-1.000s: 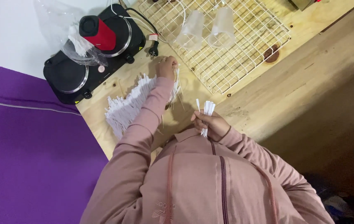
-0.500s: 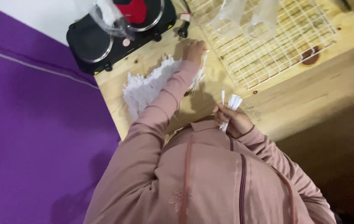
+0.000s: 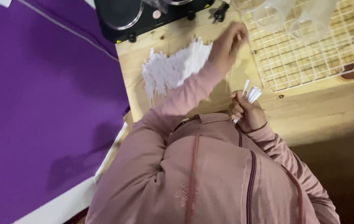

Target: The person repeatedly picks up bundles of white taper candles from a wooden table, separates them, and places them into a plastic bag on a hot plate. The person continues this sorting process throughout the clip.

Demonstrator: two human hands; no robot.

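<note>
I observe the right hand point(image 3: 248, 114) closed in a firm grip around a small bundle of white strips point(image 3: 249, 94), whose upper ends fan out above the fist, close to the chest of the pink zip jacket point(image 3: 210, 174). The left hand point(image 3: 229, 43) is stretched forward over the wooden surface point(image 3: 309, 108); motion blur prevents me from saying whether its grip is open or closed, or whether it holds a strip. It sits just beside the far right edge of the pile of white strips point(image 3: 173, 70), which lies spread on the surface left of centre, and at the left border of the white wire rack point(image 3: 305, 62).

Surroundings: a black double hotplate point(image 3: 144, 18) stands at the far edge of the surface, behind the pile, with a small black knob-like part point(image 3: 219, 14) next to it. Clear plastic pieces point(image 3: 297, 16) rest on the rack. A dark round knot or hole point(image 3: 352, 70) shows through the rack at the right. A purple cloth point(image 3: 40, 103) fills the left side.

Obstructions: the left sleeve crosses part of the pile and hides it. The hotplate and plastic pieces are cut off by the top edge; the lower ends of the held strips are hidden within the fist
</note>
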